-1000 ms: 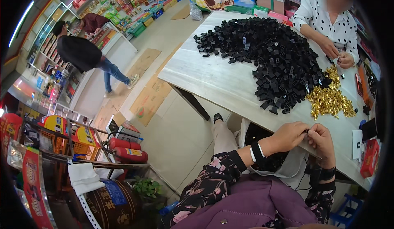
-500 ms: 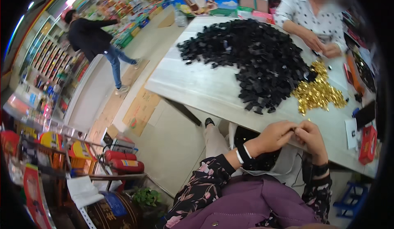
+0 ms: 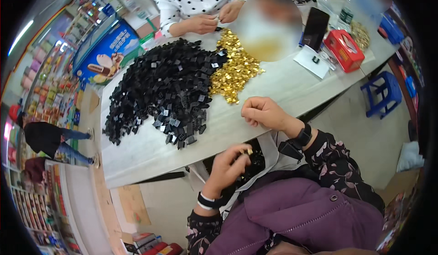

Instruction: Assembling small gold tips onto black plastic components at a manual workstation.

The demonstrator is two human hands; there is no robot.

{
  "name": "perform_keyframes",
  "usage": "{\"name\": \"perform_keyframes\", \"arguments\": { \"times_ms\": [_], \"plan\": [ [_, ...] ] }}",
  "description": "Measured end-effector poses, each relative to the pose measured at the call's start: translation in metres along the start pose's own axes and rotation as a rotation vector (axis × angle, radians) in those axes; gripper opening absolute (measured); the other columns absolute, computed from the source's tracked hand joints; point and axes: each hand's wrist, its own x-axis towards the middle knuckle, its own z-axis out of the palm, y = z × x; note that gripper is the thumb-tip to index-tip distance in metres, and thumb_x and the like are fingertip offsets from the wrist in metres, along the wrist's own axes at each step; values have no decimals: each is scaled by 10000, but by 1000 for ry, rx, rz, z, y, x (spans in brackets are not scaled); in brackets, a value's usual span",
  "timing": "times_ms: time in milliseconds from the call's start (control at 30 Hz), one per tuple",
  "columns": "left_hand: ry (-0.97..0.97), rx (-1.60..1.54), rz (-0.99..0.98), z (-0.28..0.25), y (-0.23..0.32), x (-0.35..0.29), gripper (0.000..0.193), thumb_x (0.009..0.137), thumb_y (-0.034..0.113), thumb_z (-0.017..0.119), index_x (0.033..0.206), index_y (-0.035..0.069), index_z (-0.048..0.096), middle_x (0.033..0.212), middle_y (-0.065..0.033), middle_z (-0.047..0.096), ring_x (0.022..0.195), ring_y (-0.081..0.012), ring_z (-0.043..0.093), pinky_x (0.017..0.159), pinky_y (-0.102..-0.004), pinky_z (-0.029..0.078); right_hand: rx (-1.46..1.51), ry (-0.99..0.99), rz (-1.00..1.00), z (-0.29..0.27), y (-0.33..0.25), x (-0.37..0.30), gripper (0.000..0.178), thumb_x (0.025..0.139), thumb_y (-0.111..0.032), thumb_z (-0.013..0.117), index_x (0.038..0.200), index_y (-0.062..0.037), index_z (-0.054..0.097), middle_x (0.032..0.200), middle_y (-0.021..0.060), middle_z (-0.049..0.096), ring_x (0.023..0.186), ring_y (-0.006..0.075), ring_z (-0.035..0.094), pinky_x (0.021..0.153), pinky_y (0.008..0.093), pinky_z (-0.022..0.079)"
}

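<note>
My left hand [image 3: 228, 166] hangs beyond the table's near edge, above an open pale bag [image 3: 272, 155] with small black pieces [image 3: 250, 173] in it. At its fingertips is a small gold piece [image 3: 249, 152]. My right hand [image 3: 264, 112] is at the table edge with its fingers curled in; what they may hold is hidden. In front of it lies a heap of shiny gold pieces [image 3: 232, 70]. A large pile of small black plastic pieces [image 3: 159, 86] spreads to the left, touching the gold heap.
Across the table [image 3: 137, 166], a person in a dotted shirt [image 3: 196, 4] holds something small in both hands. At the right are a phone [image 3: 315, 29], a red box [image 3: 343, 50] and a white paper [image 3: 311, 62]. A blue stool [image 3: 383, 93] stands on the floor. Another person [image 3: 43, 136] stands far left.
The view has swung to the right. My hands, together before, are now apart: the left has dropped over the bag with a gold piece, while the right stays by the table edge.
</note>
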Motion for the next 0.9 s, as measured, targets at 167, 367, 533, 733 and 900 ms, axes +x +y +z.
{"name": "perform_keyframes", "arguments": {
  "times_ms": [167,367,533,733,900],
  "plan": [
    [-25,509,261,5,-29,-4,315,856,45,558,1166,-11,543,1012,-141,633,916,-275,613,805,-334,481,28,52,-100,6,5,-3,150,899,-182,593,864,-37,611,723,-5,586,625,45,534,553,199,444],
    [-226,391,592,14,80,-45,255,789,91,613,1013,-30,621,1024,-158,649,949,-319,615,835,-376,475,-98,40,-175,7,2,-7,176,884,-219,611,865,-45,620,715,0,605,640,59,556,580,231,460],
    [-62,51,1520,24,136,-81,256,853,52,553,1107,56,587,1025,-58,591,886,-185,593,739,-324,530,-156,3,-193,13,-3,-8,184,880,-237,620,882,-53,615,721,-19,589,658,52,535,596,231,442],
    [36,-156,1889,31,140,-73,272,881,29,514,1142,84,568,1029,-25,562,881,-139,574,717,-304,540,-298,32,-317,9,7,-8,188,866,-233,634,871,-46,616,713,-10,583,659,72,525,601,251,434],
    [19,-232,1933,37,141,-73,269,886,17,488,1139,73,561,1037,-36,553,914,-153,557,742,-306,519,-405,59,-375,11,4,-11,181,855,-225,641,859,-46,620,713,18,588,649,98,528,602,264,434]
  ]
}}
